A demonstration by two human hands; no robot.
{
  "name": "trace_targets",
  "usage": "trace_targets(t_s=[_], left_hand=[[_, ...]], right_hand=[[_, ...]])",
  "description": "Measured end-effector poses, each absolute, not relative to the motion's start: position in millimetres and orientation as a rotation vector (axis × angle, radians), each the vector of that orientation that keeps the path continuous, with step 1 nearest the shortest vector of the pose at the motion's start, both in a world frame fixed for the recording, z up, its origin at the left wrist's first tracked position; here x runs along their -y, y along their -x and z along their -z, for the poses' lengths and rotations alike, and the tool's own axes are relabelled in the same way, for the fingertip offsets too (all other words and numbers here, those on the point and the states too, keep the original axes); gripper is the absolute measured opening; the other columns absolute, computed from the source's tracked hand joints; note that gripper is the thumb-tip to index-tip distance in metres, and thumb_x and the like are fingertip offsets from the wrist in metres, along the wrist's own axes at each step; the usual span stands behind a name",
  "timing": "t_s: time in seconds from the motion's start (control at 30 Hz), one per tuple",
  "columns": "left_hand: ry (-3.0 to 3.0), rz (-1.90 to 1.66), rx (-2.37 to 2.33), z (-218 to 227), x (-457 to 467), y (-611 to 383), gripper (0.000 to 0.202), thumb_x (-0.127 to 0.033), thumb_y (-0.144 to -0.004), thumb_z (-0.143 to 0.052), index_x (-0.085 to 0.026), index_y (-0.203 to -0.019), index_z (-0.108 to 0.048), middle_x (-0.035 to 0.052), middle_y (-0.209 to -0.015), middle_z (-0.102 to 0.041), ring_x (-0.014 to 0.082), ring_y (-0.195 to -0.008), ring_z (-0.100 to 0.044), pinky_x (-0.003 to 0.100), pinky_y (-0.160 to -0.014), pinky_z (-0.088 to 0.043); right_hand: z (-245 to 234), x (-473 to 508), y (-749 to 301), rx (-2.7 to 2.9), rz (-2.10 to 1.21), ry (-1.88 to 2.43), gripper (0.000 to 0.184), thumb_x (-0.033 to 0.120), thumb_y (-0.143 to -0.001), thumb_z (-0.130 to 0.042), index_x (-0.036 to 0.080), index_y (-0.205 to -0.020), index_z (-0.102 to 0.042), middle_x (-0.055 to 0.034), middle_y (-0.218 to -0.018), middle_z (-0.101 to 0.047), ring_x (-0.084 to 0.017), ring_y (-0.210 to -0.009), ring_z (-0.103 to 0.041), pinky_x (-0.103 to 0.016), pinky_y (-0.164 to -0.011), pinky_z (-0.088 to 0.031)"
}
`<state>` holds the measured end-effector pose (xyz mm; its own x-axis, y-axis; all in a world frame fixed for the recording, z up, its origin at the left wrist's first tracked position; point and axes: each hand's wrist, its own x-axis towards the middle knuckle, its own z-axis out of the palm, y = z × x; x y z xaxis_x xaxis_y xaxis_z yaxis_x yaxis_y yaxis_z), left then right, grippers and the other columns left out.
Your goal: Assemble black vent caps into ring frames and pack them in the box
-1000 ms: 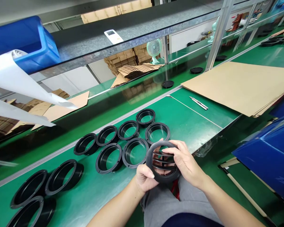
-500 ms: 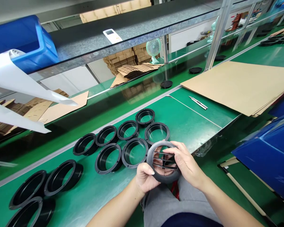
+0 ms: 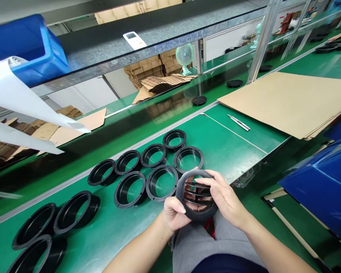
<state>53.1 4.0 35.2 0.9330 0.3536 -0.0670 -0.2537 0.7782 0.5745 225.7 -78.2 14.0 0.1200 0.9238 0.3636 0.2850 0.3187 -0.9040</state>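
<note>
I hold a round black vent grille (image 3: 193,214) with slats in front of my lap, just off the table's near edge. My left hand (image 3: 172,215) grips its lower left rim, thumb on top. My right hand (image 3: 225,200) closes on its right side, fingertips pressing on the slats. Several black plastic rings (image 3: 161,182) lie in rows on the green table (image 3: 230,146) just beyond the grille, with more black rings (image 3: 75,208) at the lower left.
A stack of cardboard sheets (image 3: 290,100) lies at the right, with a utility knife (image 3: 238,123) beside it. Blue panels (image 3: 324,182) stand at my right. A shelf overhead carries a blue bin (image 3: 25,43), white sheets (image 3: 22,98) and a remote (image 3: 133,40). A small fan (image 3: 185,57) stands behind.
My right fingers have shifted slightly across the grille's slats; the grille has turned a little in my hands. The rings on the table have not moved.
</note>
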Motion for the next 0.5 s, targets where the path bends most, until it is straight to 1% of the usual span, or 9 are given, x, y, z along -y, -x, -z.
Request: trace_targets(t_s=[0.07, 0.17, 0.23, 0.3, 0.4, 0.5], left_hand=[[-0.609, -0.323, -0.171, -34.7, -4.8, -52.4, 0.105, -0.016, -0.051, -0.056, -0.023, -0.153, -0.031, 0.0086, -0.153, -0.042, 0.0399, -0.144, -0.028, 0.06, -0.119, -0.018], [-0.588, -0.326, -0.168, -33.5, -7.6, -51.3, 0.102, -0.017, -0.052, -0.055, -0.021, -0.152, -0.033, 0.0098, -0.153, -0.043, 0.0391, -0.145, -0.029, 0.059, -0.12, -0.016], [-0.575, -0.354, -0.181, -32.9, -9.9, -49.9, 0.1, -0.017, -0.053, -0.056, -0.017, -0.151, -0.036, 0.0117, -0.149, -0.047, 0.0384, -0.144, -0.03, 0.058, -0.121, -0.015], [-0.577, -0.386, -0.195, -33.8, -11.8, -48.0, 0.096, -0.016, -0.054, -0.056, -0.015, -0.149, -0.039, 0.0126, -0.142, -0.054, 0.0369, -0.143, -0.033, 0.057, -0.121, -0.014], [-0.586, -0.412, -0.154, -39.7, -13.8, -46.1, 0.087, -0.015, -0.058, -0.056, -0.015, -0.144, -0.047, 0.0111, -0.131, -0.064, 0.0338, -0.14, -0.039, 0.053, -0.122, -0.018], [-0.606, -0.434, -0.088, -50.1, -16.9, -46.9, 0.081, -0.016, -0.059, -0.057, -0.014, -0.141, -0.052, 0.0109, -0.129, -0.065, 0.0327, -0.139, -0.042, 0.05, -0.121, -0.022]], right_hand=[[-14.6, 77.7, -224.9, 1.413, -0.681, 1.181, 0.036, 0.042, -0.108, -0.037, 0.031, -0.13, -0.063, -0.0071, -0.141, -0.044, -0.026, -0.135, -0.04, -0.044, -0.113, -0.04], [-16.1, 75.0, -224.5, 1.386, -0.694, 1.181, 0.032, 0.039, -0.108, -0.041, 0.032, -0.129, -0.064, -0.0061, -0.141, -0.044, -0.024, -0.132, -0.045, -0.042, -0.112, -0.044], [-18.5, 71.6, -226.0, 1.383, -0.701, 1.187, 0.032, 0.038, -0.108, -0.042, 0.032, -0.129, -0.064, -0.0062, -0.14, -0.045, -0.024, -0.13, -0.047, -0.043, -0.112, -0.044], [-23.2, 67.0, -229.5, 1.435, -0.67, 1.193, 0.031, 0.04, -0.106, -0.045, 0.032, -0.129, -0.064, -0.0066, -0.141, -0.045, -0.026, -0.131, -0.046, -0.046, -0.113, -0.043], [-35.4, 58.3, -237.0, 1.562, -0.598, 1.176, 0.032, 0.043, -0.103, -0.052, 0.03, -0.13, -0.063, -0.0079, -0.141, -0.046, -0.028, -0.135, -0.042, -0.047, -0.113, -0.043], [-49.9, 48.1, -243.1, 1.656, -0.524, 1.135, 0.034, 0.043, -0.102, -0.056, 0.029, -0.132, -0.062, -0.0088, -0.141, -0.047, -0.028, -0.135, -0.042, -0.046, -0.112, -0.043]])
